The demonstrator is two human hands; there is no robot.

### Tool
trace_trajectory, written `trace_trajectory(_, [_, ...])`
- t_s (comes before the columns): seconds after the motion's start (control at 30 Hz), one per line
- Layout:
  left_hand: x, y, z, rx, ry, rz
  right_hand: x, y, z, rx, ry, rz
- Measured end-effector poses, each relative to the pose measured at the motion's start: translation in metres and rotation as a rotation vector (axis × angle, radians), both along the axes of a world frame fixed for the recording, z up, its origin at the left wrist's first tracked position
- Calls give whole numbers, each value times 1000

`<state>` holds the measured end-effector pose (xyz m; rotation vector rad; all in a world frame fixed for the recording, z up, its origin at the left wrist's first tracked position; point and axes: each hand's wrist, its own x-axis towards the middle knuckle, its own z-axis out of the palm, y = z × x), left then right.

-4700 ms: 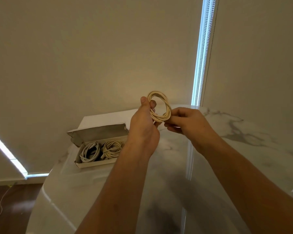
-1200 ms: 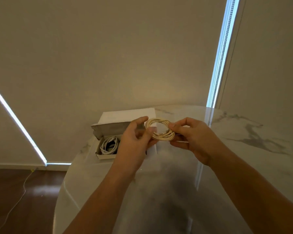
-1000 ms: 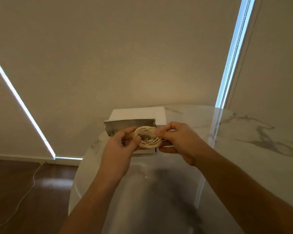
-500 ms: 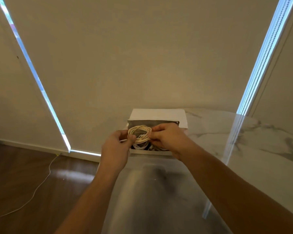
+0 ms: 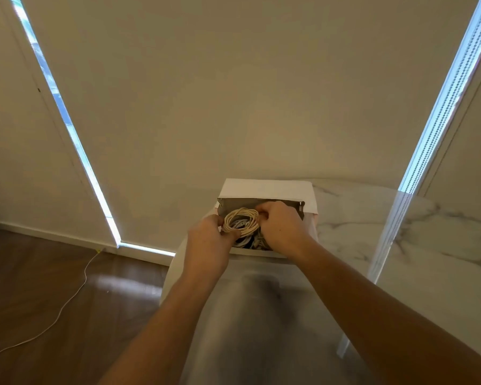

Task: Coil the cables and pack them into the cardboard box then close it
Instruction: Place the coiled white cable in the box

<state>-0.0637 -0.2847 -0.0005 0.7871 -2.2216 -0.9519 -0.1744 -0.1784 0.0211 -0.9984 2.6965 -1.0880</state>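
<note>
Marble table [image 5: 400, 245] against a beige blind carries an open box [image 5: 308, 198]. Your left hand [image 5: 206, 245] and right hand [image 5: 281, 226] each pinch a side of a cream coil [image 5: 240, 220], holding it over the box's left end, above grey cables [image 5: 246, 240] inside.

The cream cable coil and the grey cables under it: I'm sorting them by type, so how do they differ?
The cream cable coil is a warm beige; the grey cables are pale grey. The cream coil is held over the open cardboard box, with the left hand and right hand pinching its sides, while the grey cables lie inside the box, untouched. The cream coil shows fully; the grey ones are partly hidden. Both are wound up.
</note>
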Motion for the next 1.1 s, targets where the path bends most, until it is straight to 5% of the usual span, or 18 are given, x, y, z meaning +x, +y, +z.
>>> trace_trajectory(0.23, [-1,2,-3,-1,82,-38,-9,-3,-1,-2,-36,7])
trace_trajectory(0.63, [-16,2,-12,-260,-120,-48,-10,6,-4,195,94,73])
trace_trajectory(1.1, [-29,-10,-13,-288,-352,-66,-23,-1,-14,380,124,119])
